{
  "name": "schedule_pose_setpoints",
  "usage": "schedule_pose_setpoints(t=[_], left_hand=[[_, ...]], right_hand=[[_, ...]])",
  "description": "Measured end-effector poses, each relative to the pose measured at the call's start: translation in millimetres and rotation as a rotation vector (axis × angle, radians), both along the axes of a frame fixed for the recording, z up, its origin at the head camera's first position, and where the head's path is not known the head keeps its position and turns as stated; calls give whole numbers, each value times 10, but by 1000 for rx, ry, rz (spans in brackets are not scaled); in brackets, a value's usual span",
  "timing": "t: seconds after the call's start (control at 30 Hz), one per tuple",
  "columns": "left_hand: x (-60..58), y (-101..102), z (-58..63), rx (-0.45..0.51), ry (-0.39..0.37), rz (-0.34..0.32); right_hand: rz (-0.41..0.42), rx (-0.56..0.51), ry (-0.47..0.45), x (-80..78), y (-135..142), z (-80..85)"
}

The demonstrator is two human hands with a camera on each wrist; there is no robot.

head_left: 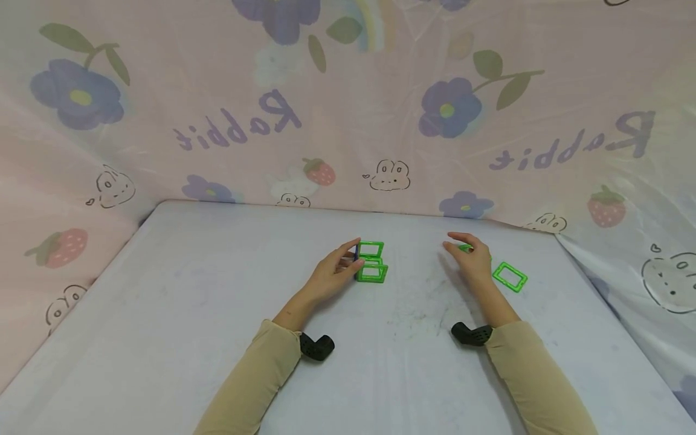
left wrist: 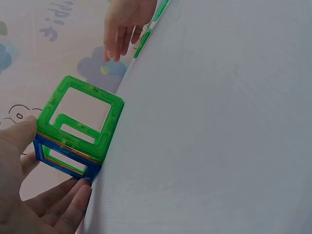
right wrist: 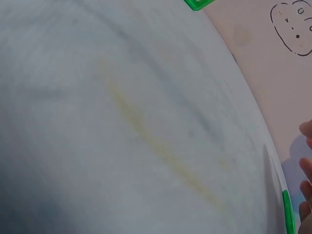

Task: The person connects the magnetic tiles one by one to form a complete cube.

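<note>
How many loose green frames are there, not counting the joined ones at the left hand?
2: one frame partly hidden behind the right hand, another frame lying to that hand's right. More could be hidden behind the hand.

Table: whitish flat top (head_left: 179, 338), with dark smudges (head_left: 418, 320) near the middle.
Green-and-blue structure (left wrist: 73, 142): stands upright on the table, made from joined frames.
Green frame (head_left: 518, 271): lies flat, toward the right side.
Second green piece (head_left: 464, 248): just beside that frame, partly hidden.
</note>
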State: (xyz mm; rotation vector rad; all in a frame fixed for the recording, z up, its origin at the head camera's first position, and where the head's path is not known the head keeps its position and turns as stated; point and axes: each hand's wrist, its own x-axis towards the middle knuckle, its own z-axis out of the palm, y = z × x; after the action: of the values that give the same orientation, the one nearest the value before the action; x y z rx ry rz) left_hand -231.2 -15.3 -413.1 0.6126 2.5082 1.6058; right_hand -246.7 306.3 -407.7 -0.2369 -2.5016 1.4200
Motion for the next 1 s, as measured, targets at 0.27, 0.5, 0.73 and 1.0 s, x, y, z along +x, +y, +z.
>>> schedule_pose_setpoints(t=[0.27, 0.5, 0.73, 1.0], left_hand=[[-6, 0, -15, 5, 9, 2], [-10, 2, -17, 8, -4, 5], [1, 7, -5, 5, -4, 12], [5, 3, 7, 1, -8, 5]], right_hand=[[-40, 68, 1, 1, 36, -6], [-114, 166, -11, -16, 77, -45], [-118, 182, -19, -20, 92, -50], [-118, 192, -93, -40, 114, -56]])
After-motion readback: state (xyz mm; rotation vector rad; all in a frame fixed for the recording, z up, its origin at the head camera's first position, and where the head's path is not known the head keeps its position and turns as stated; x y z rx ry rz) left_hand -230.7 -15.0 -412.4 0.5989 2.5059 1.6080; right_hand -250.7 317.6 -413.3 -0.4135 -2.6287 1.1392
